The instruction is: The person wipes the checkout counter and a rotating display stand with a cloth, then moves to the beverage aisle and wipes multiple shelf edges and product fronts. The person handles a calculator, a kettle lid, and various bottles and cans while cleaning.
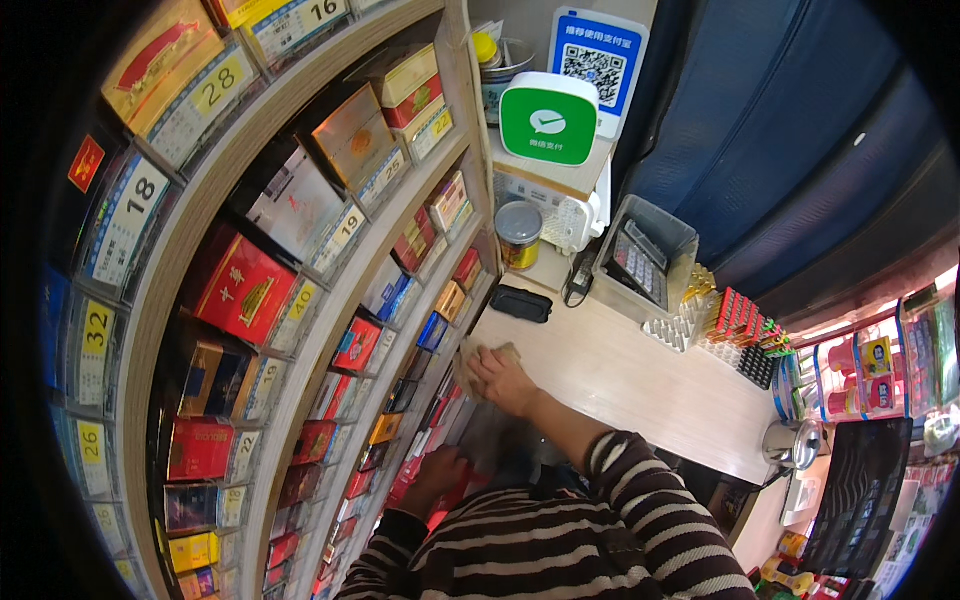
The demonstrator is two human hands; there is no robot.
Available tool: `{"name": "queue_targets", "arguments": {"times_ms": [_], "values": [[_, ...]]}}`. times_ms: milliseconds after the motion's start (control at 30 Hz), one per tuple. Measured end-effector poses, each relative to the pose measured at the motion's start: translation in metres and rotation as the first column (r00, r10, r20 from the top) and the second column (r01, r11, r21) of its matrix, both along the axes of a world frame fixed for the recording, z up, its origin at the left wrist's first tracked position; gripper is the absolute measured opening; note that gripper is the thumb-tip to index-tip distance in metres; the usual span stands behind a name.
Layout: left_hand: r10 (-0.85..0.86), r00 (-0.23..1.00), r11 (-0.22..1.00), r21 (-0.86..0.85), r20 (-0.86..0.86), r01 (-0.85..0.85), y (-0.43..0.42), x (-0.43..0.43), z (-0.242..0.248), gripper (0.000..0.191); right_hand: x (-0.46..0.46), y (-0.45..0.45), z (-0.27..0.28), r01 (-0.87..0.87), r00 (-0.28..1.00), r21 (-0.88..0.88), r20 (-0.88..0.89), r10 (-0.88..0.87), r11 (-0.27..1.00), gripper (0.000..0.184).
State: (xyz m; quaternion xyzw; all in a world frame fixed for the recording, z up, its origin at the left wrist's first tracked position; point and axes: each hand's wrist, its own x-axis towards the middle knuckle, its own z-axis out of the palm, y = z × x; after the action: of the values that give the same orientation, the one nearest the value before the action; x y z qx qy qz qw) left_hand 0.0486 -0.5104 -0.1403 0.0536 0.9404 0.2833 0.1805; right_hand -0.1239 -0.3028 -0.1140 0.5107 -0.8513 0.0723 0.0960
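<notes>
My right hand (pixel 501 379) presses a crumpled beige cloth (pixel 472 360) onto the end of a pale wood-look counter (pixel 600 360), right beside the cigarette shelves. Lower down, close to my body, my left hand (pixel 441 472) is in shadow near red packs on the lower shelf; its fingers are partly hidden and I cannot tell whether it holds anything. A black oblong case (pixel 520 304) lies on the counter just beyond the cloth. To my left, the shelf unit (pixel 285 390) carries rows of cigarette packs, such as a red pack (pixel 246 289), behind clear price-tag holders.
At the back stand a lidded tin (pixel 518 234), a green payment speaker (pixel 550 120) and a plastic bin (pixel 652 300) holding a calculator (pixel 637 262). Farther right are racks of lighters (pixel 735 319), a steel pot (pixel 792 444) and a dark monitor (pixel 855 495). A dark blue curtain (pixel 750 135) hangs behind.
</notes>
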Motion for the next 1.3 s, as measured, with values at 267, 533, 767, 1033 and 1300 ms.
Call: {"name": "queue_targets", "arguments": {"times_ms": [267, 533, 767, 1033, 1300], "values": [[-0.148, 0.984, 0.982, 0.105, -0.096, 0.157, 0.029, -0.056, 0.015, 0.024, 0.060, 0.091, 0.016, 0.077, 0.989, 0.030, 0.123, -0.081, 0.997, 0.026], [-0.015, 0.840, 0.869, 0.409, -0.542, 0.280, 0.102, -0.188, 0.197, 0.025, 0.116, 0.158, 0.059, 0.376, 0.760, 0.102, 0.534, -0.369, 0.921, 0.034], [0.133, 0.335, 0.968, 0.195, -0.933, 0.159, 0.135, -0.276, 0.338, 0.037, 0.013, 0.186, 0.201, 0.512, 0.843, -0.467, 0.432, -0.320, 0.720, 0.061], [-0.471, 0.508, 0.861, -0.501, -0.721, 0.087, 0.171, -0.334, 0.413, 0.043, -0.111, 0.167, 0.285, 0.447, 0.888, -0.722, 0.431, -0.162, 0.528, 0.047], [-0.581, 0.506, 0.747, -0.665, -0.638, 0.020, 0.172, -0.352, 0.398, 0.043, -0.131, 0.173, 0.269, 0.405, 0.897, -0.766, 0.437, -0.057, 0.499, 0.045]]}}
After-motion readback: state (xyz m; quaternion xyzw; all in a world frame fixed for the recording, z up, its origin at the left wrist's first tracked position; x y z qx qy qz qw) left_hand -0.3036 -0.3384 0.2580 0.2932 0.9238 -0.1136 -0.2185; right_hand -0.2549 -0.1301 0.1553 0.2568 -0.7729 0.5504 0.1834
